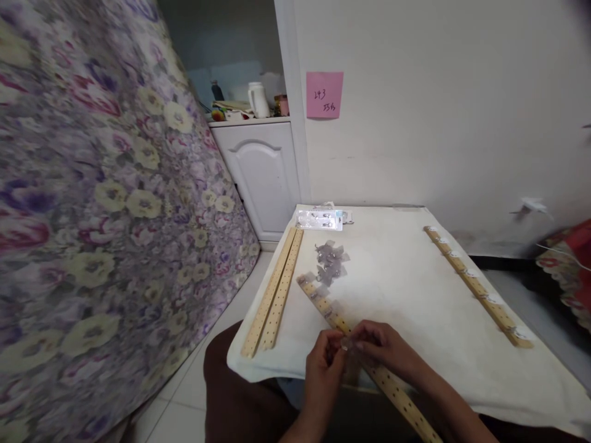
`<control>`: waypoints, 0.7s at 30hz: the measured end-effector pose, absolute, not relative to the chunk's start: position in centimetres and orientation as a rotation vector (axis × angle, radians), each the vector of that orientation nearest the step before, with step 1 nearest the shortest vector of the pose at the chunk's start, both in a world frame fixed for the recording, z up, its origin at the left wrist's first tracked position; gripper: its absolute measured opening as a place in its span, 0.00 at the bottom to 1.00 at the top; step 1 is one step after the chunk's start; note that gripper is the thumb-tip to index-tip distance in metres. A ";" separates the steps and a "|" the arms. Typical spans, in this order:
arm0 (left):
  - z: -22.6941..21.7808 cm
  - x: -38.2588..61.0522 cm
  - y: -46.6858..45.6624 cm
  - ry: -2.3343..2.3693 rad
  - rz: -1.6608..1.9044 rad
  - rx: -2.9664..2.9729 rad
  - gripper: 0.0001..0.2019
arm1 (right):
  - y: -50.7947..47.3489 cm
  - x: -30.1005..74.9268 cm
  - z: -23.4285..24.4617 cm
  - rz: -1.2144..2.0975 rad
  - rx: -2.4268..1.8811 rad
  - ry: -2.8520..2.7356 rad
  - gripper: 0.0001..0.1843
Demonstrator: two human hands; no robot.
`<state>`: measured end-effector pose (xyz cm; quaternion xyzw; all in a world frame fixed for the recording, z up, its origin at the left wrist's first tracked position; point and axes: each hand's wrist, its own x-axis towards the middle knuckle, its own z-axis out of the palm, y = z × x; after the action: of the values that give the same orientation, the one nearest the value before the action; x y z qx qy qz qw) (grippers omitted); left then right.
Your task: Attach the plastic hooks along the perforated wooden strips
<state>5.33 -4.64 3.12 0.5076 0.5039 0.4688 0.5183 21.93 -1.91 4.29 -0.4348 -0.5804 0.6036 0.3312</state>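
Both hands meet over a wooden strip with rows of holes (392,389), which slants across the table and past its near edge. My left hand (325,363) is closed, thumb and fingers pinching a small clear adhesive hook (345,344). My right hand (390,349) pinches the same clear piece from the other side; the fingers partly hide it. Several clear hooks (318,296) sit along the strip's far end. Beyond that end lies a loose pile of clear square hooks (330,261) with small metal parts.
Two bare holed wooden strips (282,295) lie side by side at the left. Along the right edge, another strip (478,289) carries several clear hooks. Flat clear packages (319,219) rest at the table's back. A floral curtain (115,215) hangs left; a wall stands behind.
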 end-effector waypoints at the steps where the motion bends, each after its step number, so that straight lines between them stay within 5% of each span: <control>1: 2.9 5.3 -4.7 1.234 1.113 1.263 0.09 | -1.7 22.1 4.2 1.515 -1.166 -1.553 0.05; 12: 2.2 5.6 -3.7 1.479 0.995 1.578 0.05 | 1.2 22.9 3.3 1.071 -1.344 -1.817 0.05; 21: 2.0 5.1 -2.7 1.525 0.906 1.774 0.05 | 2.9 22.4 2.1 1.055 -1.301 -1.825 0.06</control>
<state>5.15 -2.73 1.96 0.6719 0.5777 0.3434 0.3113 22.38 2.85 2.13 -0.4966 -0.6964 0.4024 0.3262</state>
